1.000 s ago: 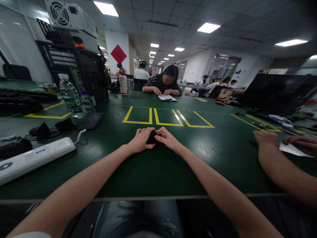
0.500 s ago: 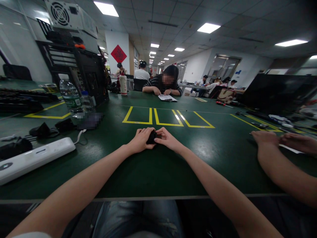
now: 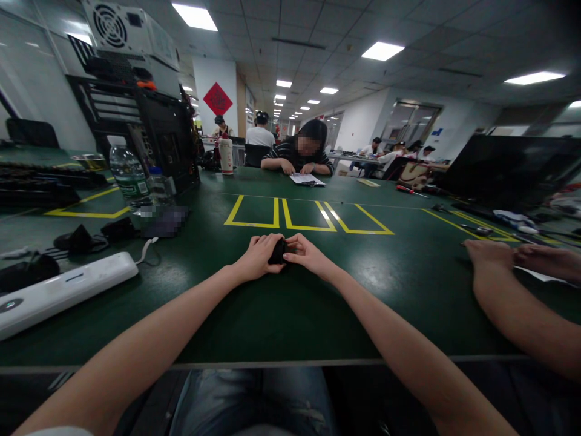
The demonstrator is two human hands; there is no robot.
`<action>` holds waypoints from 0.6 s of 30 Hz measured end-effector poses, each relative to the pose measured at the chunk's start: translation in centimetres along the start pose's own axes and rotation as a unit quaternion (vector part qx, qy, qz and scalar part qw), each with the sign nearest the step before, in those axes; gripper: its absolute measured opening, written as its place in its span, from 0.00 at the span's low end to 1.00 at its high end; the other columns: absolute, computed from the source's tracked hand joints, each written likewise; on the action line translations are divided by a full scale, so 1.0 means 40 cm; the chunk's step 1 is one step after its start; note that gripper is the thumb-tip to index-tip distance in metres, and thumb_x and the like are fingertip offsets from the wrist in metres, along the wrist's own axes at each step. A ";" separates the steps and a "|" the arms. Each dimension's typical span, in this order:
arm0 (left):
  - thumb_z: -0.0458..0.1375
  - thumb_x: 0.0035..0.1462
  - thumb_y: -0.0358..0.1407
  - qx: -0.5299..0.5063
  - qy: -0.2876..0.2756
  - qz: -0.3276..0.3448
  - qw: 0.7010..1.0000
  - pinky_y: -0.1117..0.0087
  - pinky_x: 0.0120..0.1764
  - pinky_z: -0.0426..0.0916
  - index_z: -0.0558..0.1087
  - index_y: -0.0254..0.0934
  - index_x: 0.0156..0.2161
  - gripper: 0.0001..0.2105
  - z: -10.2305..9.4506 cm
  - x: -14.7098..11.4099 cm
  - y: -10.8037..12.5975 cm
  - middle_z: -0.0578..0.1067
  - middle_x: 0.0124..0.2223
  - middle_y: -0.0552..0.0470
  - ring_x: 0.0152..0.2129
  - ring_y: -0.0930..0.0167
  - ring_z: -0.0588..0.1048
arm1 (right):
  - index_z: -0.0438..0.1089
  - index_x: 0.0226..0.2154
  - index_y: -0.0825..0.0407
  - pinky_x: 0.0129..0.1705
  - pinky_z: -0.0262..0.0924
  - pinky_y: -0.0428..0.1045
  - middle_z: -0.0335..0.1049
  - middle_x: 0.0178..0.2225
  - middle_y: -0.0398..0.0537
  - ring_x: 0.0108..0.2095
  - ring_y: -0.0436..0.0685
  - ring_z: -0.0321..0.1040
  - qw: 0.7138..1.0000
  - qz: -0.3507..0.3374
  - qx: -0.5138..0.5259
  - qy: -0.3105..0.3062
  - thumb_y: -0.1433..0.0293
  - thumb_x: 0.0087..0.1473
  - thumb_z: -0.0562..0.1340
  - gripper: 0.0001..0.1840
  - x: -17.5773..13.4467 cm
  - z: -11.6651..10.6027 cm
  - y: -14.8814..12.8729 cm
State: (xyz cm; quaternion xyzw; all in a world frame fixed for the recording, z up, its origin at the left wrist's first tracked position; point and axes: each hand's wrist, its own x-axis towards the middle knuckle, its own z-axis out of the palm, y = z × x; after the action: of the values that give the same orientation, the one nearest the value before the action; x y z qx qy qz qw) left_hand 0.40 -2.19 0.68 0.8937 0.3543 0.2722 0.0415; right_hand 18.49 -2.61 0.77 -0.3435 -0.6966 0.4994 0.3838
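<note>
A small black object (image 3: 278, 252), whose kind I cannot make out, is between my two hands low over the green table (image 3: 272, 321). My left hand (image 3: 259, 257) is closed round its left side, the fingers over its top and the thumb below. From the right, my right hand (image 3: 305, 255) pinches its edge with thumb and fingertips. Much of the object is hidden behind the fingers. Just beyond the hands, yellow tape outlines (image 3: 310, 229) mark the tabletop.
On the left lie a white power strip (image 3: 68, 290) and black adapters, with a water bottle (image 3: 129, 178) behind them. A co-worker's hands (image 3: 490, 254) rest at the right near a dark monitor (image 3: 508, 172). Another person leans over a clipboard (image 3: 307, 180) across the table.
My hands and the black object hold almost the same place. The co-worker's hands at the right have shifted very slightly.
</note>
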 end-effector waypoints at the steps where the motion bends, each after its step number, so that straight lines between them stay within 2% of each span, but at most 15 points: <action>1: 0.57 0.45 0.39 -0.001 -0.001 0.001 1.000 0.59 0.46 0.52 0.54 0.39 0.49 0.26 -0.001 0.000 0.000 0.64 0.46 0.48 0.43 0.63 0.64 | 0.58 0.36 0.50 0.45 0.57 0.54 0.63 0.37 0.45 0.41 0.53 0.62 1.000 -0.006 0.001 -0.005 0.67 0.39 0.64 0.20 -0.001 -0.001 -0.001; 9: 0.57 0.44 0.40 -0.002 -0.001 -0.001 1.000 0.59 0.47 0.52 0.53 0.38 0.49 0.27 -0.001 0.001 0.002 0.64 0.46 0.47 0.43 0.62 0.64 | 0.58 0.38 0.49 0.44 0.58 0.55 0.63 0.36 0.45 0.39 0.53 0.63 1.000 0.018 -0.008 0.020 0.61 0.45 0.59 0.17 0.000 0.004 0.004; 14: 0.57 0.44 0.40 0.002 0.002 0.002 1.000 0.59 0.46 0.52 0.53 0.38 0.49 0.27 0.000 0.001 0.000 0.64 0.46 0.47 0.44 0.62 0.63 | 0.58 0.40 0.50 0.45 0.58 0.55 0.63 0.38 0.46 0.41 0.54 0.62 0.999 0.039 0.002 0.015 0.62 0.45 0.59 0.18 0.003 0.003 0.006; 18: 0.57 0.44 0.39 0.003 0.000 0.006 1.000 0.60 0.46 0.52 0.53 0.38 0.49 0.26 0.000 0.001 0.000 0.64 0.46 0.47 0.43 0.62 0.63 | 0.58 0.37 0.50 0.46 0.57 0.54 0.62 0.37 0.45 0.41 0.53 0.61 1.000 0.008 0.000 0.005 0.66 0.41 0.63 0.19 0.002 0.000 0.003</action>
State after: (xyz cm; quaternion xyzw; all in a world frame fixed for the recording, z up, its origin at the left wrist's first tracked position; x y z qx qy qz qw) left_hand 0.42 -2.18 0.69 0.8960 0.3497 0.2712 0.0370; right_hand 18.44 -2.50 0.66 -0.3519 -0.6918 0.5006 0.3833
